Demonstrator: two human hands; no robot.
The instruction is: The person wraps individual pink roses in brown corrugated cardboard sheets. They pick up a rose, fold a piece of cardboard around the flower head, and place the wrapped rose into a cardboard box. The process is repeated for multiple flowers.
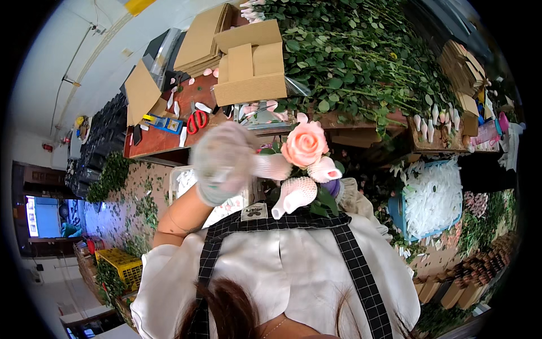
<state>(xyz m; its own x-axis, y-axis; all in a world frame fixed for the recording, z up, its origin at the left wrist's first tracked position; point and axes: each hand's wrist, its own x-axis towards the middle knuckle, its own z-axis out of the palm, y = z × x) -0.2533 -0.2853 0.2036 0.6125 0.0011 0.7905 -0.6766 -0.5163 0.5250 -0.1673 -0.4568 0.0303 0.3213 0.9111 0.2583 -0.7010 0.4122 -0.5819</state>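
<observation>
My left hand (224,159), in a pale glove and blurred, is at the narrow end of a white foam net sleeve (272,166). Blur hides whether its fingers grip the net. Beside that sleeve an open pink rose (305,145) shows its bare bloom. Two more net-covered rose heads, one lower (295,195) and one to the right (325,169), belong to the same bunch. Behind the flowers and leaves my right hand (332,187), in a purple glove with a pale sleeve, holds the bunch up; its fingers are mostly hidden.
Leafy rose stems (351,59) cover much of the table (156,146). Red-handled scissors (197,120), a blue tape dispenser (169,123) and an open cardboard box (250,63) are on it. A blue crate (396,218) of white net sleeves stands at the right. Leaves litter the floor (146,203).
</observation>
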